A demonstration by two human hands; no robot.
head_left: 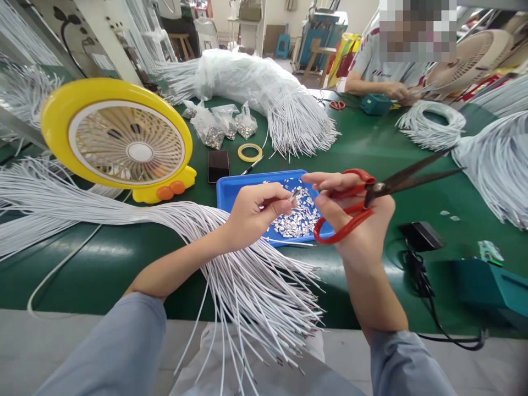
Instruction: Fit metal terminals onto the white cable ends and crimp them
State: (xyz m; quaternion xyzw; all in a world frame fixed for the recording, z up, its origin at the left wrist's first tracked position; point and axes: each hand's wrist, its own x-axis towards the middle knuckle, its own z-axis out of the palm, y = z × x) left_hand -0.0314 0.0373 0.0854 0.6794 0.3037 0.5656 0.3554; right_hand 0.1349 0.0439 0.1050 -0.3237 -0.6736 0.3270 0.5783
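Note:
My left hand (259, 212) is closed in a pinch above a blue tray (231, 190). A small, dark-tipped wire end (295, 194) pokes out between its thumb and forefinger. Red-handled scissors (367, 192) hang on the fingers of my right hand (363, 231), their blades apart and pointing right, away from the left hand. Its forefinger and thumb are spread near the wire end, without visibly touching it. Many small silvery metal pieces (295, 220) lie in the tray. Below my left forearm, a large bundle of white cables (247, 286) fans out over the table's front edge.
A yellow fan (117, 140) stands at left. Behind the tray are a phone (218, 166), a tape roll (249, 152), bagged metal parts (212, 129) and a wrapped cable bundle (256, 82). At right sit a black adapter (423, 236) and a teal device (493, 289). A co-worker (385, 71) sits opposite.

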